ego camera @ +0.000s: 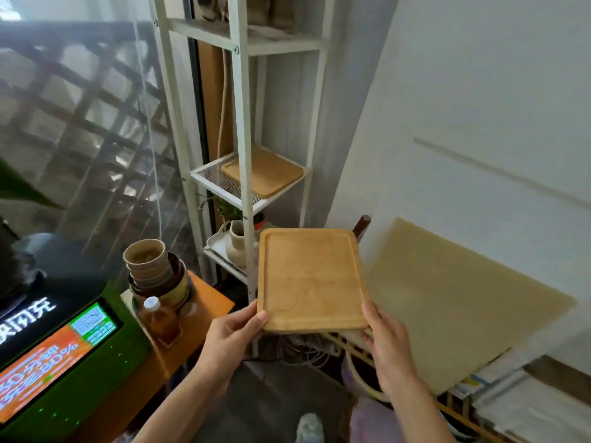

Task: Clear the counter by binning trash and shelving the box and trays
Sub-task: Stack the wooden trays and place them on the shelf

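between both hands (235, 330) sits the tray (310, 278).

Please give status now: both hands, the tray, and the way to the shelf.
Left hand and right hand grip wooden tray, level. Mesh shelf ahead already holds one tray. White shelf post stands between.

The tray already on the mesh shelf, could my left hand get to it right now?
Probably not as things stand. Your left hand is gripping the tray you carry, as is your right hand. The shelf tray lies uncovered, behind the rack's front post.
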